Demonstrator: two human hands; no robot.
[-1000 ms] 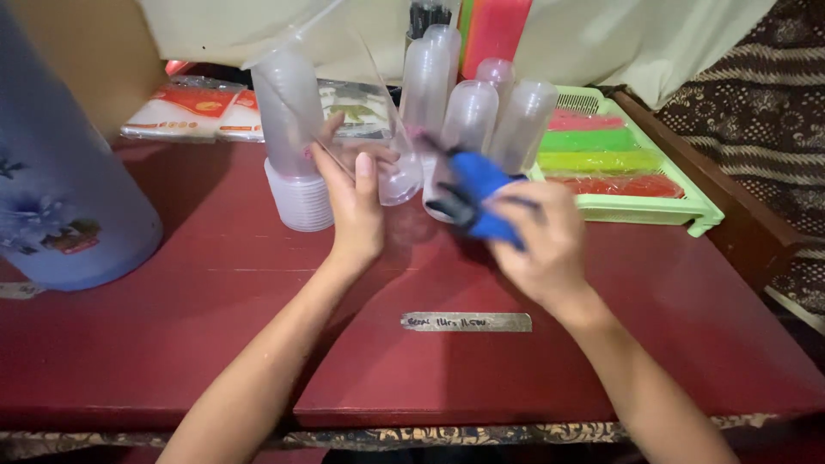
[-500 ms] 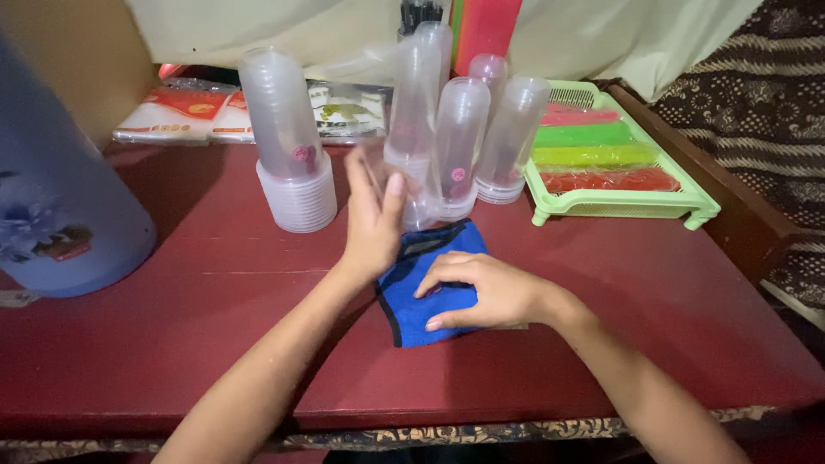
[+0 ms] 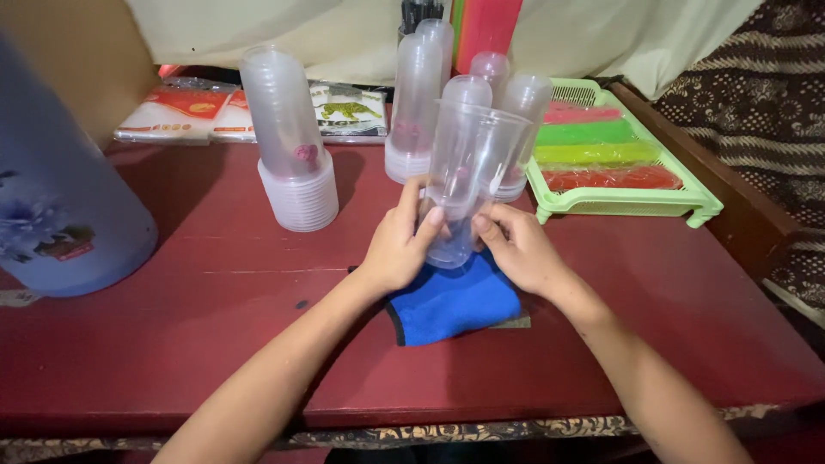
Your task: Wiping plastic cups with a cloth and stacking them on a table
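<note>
Seen from above, a person's left hand point(image 3: 397, 245) and right hand point(image 3: 514, 249) each close their grip on the lower part of a clear plastic cup point(image 3: 468, 176), holding it upright from both sides, open mouth up, so it stays steady. The cup sits just above a folded blue cloth point(image 3: 455, 302) lying on the red worktop point(image 3: 198, 318). Behind stand stacks of upturned cups point(image 3: 288, 142) and a green tray point(image 3: 687, 202).
</note>
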